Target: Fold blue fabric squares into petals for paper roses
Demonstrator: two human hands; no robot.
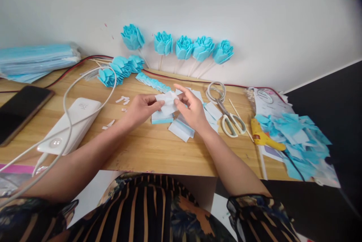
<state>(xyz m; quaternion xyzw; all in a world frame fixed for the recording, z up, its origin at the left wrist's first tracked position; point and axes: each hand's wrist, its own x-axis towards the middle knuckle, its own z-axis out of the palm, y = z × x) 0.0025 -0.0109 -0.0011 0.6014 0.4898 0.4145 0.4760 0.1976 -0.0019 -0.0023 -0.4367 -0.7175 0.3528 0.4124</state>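
Observation:
Between both hands, above the middle of the table, is a small white sheet (168, 102) of thin fabric-like material. My left hand (143, 110) pinches its left side between thumb and fingers. At its right edge my right hand (192, 108) grips it with the thumb, while the index finger sticks out. Beneath and around the hands lie several cut pieces, white and blue; one blue-edged piece (162, 118) is under the sheet and a pale piece (181, 128) is nearer me. A row of blue folded petals (152, 82) lies just behind.
Blue fabric flowers (184, 47) on sticks lean on the wall; more flowers (120, 69) lie left. Scissors (229, 116), tape rolls (216, 91), a yellow glue gun (266, 136) and blue scraps (299, 136) are right. A power bank (70, 125), cable and phone (22, 110) sit left.

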